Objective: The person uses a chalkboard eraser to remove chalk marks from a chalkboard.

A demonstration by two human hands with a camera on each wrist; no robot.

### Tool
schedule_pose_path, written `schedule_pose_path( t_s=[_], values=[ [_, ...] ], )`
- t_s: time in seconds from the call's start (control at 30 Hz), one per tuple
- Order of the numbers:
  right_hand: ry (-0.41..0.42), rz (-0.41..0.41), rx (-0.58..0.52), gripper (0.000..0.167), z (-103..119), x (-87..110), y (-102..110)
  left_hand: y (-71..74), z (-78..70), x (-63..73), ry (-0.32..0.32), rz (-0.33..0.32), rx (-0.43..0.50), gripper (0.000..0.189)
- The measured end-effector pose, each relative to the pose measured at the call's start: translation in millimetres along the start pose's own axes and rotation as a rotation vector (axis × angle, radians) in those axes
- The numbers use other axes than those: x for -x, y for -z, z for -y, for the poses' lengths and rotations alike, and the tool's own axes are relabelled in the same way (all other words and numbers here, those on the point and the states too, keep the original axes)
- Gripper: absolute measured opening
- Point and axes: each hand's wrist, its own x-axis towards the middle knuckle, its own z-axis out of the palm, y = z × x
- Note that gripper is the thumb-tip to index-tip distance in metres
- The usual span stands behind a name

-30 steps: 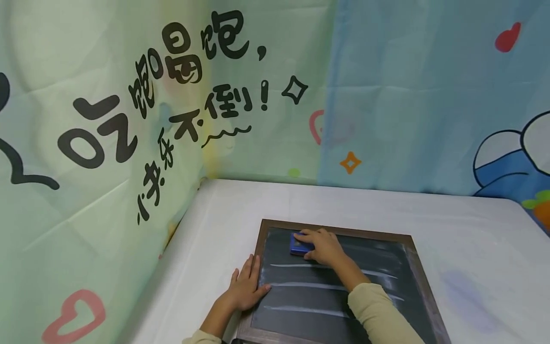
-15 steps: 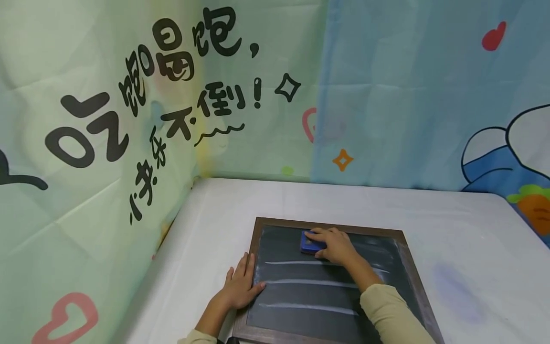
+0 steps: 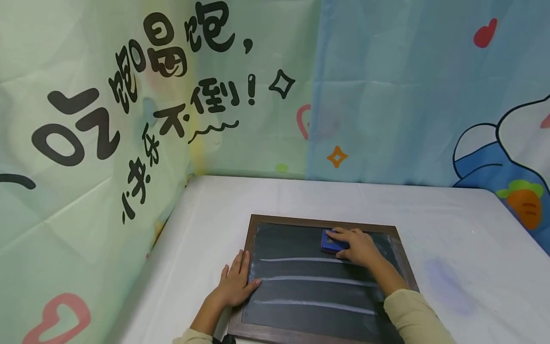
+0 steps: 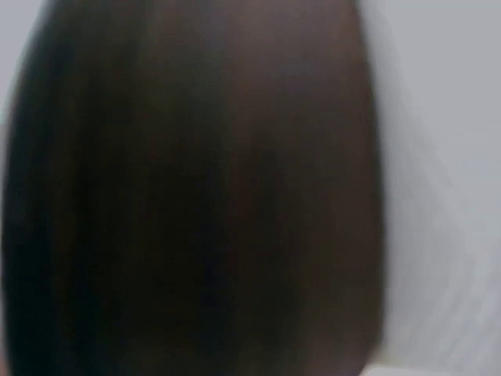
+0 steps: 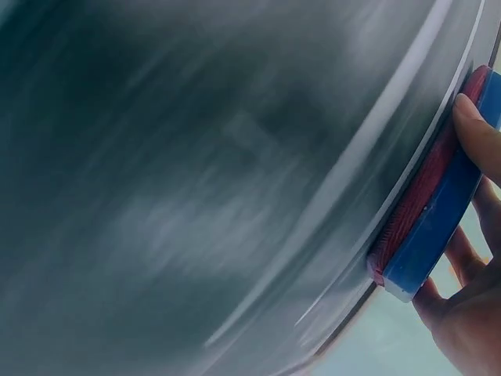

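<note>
A chalkboard (image 3: 301,294) in a brown wooden frame lies on the white table, with several white chalk lines across it. My right hand (image 3: 358,247) grips a blue eraser (image 3: 330,242) near the board's top edge. In the right wrist view, the thumb and fingers hold the eraser (image 5: 438,211) by its sides, its dark red felt face against the board. At the board's left edge my left hand (image 3: 234,282) rests with straight fingers on the frame, thumb over the board surface. A blurred dark brown shape fills most of the left wrist view.
The white table (image 3: 464,239) extends around the board and bears a faint purple stain (image 3: 449,286) on the right. Printed cloth walls (image 3: 386,95) stand at its back and left. A small black object (image 3: 227,339) sits by the board's lower left corner.
My right hand has slid the eraser to the right along the top of the board. The left hand keeps its place on the frame. The head view has shifted slightly.
</note>
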Motion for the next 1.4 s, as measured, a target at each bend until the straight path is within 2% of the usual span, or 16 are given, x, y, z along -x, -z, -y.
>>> schedule_pose_path(
  t_s=[0.17,0.33,0.73,1.1,1.4],
  values=[
    [-0.032,-0.013,0.01,0.062,-13.5,10.9,4.6,3.5,-3.0,0.3,-0.006,0.01,0.012,0.078],
    [-0.027,-0.054,0.038,0.061,-27.5,20.6,6.8,5.9,-5.0,0.8,0.005,0.018,0.002,0.077],
    [-0.025,-0.074,0.045,0.061,-48.1,32.1,10.6,5.4,-4.0,1.9,0.011,0.02,0.002,0.077],
    [-0.017,-0.07,0.045,0.062,-50.4,34.1,13.3,6.9,-6.6,2.4,0.001,0.01,0.006,0.077],
    [-0.032,-0.066,0.058,0.062,-46.7,43.7,13.0,5.9,-6.7,1.3,0.025,0.037,-0.002,0.079]
  ],
)
